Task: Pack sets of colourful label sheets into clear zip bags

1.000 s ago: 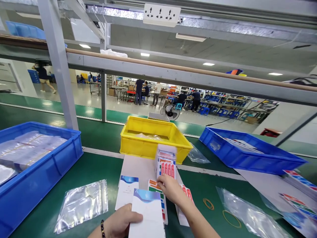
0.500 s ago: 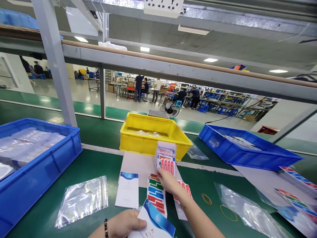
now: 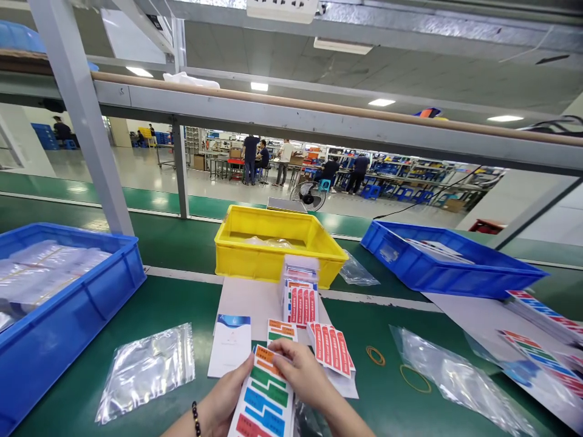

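Observation:
A sheet of orange, green, blue and red stickers [image 3: 265, 393] is held low in front of me. My left hand [image 3: 223, 397] grips its left edge, fingers closed and partly hidden beneath. At its top right corner my right hand [image 3: 300, 371] pinches the same sheet. Just beyond the right hand lies another multicoloured sheet [image 3: 281, 328]. To the right rest red label sheets [image 3: 331, 349] on white paper. A white booklet with a blue top [image 3: 230, 349] lies left of the hands. Farther off stands a stack of red-labelled sheets [image 3: 301, 303]. Whether the blue-and-white booklet is under the held sheet is hidden.
A yellow bin [image 3: 273, 261] stands at the back, between a left blue bin [image 3: 73, 340] of bundled plastic bags and a right blue bin [image 3: 437, 276]. A clear bag [image 3: 148, 370], rubber bands [image 3: 375, 356] and a long plastic bag [image 3: 460, 376] lie on the green table.
My right hand has come back toward me from the sheets with a multicoloured sticker sheet. That sheet now lies over where the blue-and-white booklet showed in my left hand.

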